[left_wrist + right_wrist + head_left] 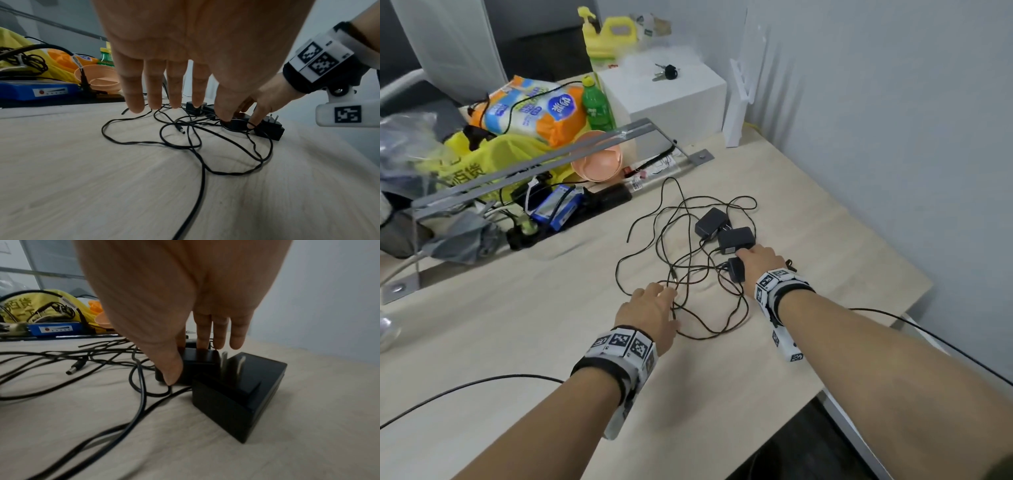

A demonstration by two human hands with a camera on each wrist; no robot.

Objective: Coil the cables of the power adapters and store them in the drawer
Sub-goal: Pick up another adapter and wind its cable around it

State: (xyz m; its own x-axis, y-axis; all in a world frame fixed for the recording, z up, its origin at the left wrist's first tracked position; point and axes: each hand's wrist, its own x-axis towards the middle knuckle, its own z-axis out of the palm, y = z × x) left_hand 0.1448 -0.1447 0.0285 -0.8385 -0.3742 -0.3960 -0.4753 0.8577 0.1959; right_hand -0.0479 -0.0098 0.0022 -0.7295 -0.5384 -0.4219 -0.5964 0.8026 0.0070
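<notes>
Three black power adapters lie close together on the pale wooden table (pixel 524 342): a far one (pixel 711 222), a middle one (pixel 736 238) and a near one (pixel 736 270) with its prongs up (pixel 236 366). Their thin black cables (pixel 688 260) sprawl tangled to the left, and a barrel plug (pixel 180 129) lies loose among them. My right hand (pixel 755 260) pinches the middle adapter (pixel 197 365), with the thumb (pixel 171 369) on its left side and the fingers on its far top edge. My left hand (pixel 654 305) hovers flat with straight fingers (pixel 156 91) over the cable loops. No drawer shows.
Clutter lines the back left behind a grey metal rail (pixel 534 164): a yellow bag (pixel 493 161), tissue pack (pixel 534 109), green bottle (pixel 595 106), peach bowl (pixel 599 161), blue device (pixel 554 209), black power strip (pixel 524 236). A white box (pixel 667 92) holds keys. The table's edge (pixel 876 329) and a wall are at the right.
</notes>
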